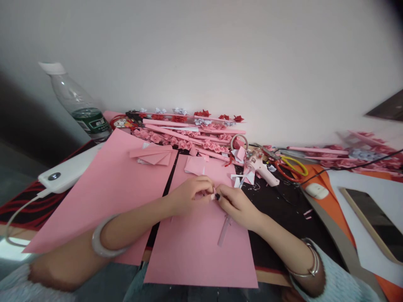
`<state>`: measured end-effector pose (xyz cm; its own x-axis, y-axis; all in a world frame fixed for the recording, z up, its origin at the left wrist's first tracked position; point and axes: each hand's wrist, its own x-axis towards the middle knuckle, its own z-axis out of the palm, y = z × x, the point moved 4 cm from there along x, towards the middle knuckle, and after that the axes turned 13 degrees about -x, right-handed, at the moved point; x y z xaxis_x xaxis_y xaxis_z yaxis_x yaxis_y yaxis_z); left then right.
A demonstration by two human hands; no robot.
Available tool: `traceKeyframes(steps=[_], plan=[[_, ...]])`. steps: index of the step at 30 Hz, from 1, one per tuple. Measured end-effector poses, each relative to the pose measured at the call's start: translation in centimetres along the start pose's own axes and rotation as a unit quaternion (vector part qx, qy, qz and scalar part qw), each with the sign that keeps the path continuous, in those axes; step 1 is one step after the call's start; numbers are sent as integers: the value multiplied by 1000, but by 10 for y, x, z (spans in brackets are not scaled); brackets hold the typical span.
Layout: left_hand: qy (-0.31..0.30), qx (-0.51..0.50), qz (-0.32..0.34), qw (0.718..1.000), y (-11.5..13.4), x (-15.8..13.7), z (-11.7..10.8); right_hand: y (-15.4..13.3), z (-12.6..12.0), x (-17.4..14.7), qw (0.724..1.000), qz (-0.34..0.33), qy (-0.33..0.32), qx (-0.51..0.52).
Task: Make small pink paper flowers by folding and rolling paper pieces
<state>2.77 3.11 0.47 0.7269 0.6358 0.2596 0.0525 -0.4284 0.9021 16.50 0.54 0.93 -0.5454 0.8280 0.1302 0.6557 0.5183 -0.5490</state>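
My left hand (192, 196) and my right hand (238, 206) meet over a pink sheet (201, 256). Both have their fingertips closed on a small folded piece of pink and white paper (213, 196). A small dark spot shows at my right fingertips; I cannot tell what it is. Under my right hand lies a translucent stick (223, 233), partly hidden by the hand. Just beyond my left hand rests a small stack of pink paper squares (194, 165). Further left, a fan of folded pink papers (153, 154) lies on another large pink sheet (103, 188).
Paper flowers and rolled pink tubes (189, 136) line the wall. A pale glue gun (262, 167) and scissors (294, 166) lie at the right. A bottle (83, 107) and white power bank (67, 170) stand left; a white earbud case (316, 191) and phone (378, 222) lie right.
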Motion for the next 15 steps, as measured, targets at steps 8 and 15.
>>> traceKeyframes(steps=[8, 15], plan=[[7, 7, 5, 1000, 1, 0, 1, -2, 1, 0, 1000, -13, 11, -16], [3, 23, 20, 1000, 3, 0, 2, -2, 1, 1, 1000, -10, 15, -19]])
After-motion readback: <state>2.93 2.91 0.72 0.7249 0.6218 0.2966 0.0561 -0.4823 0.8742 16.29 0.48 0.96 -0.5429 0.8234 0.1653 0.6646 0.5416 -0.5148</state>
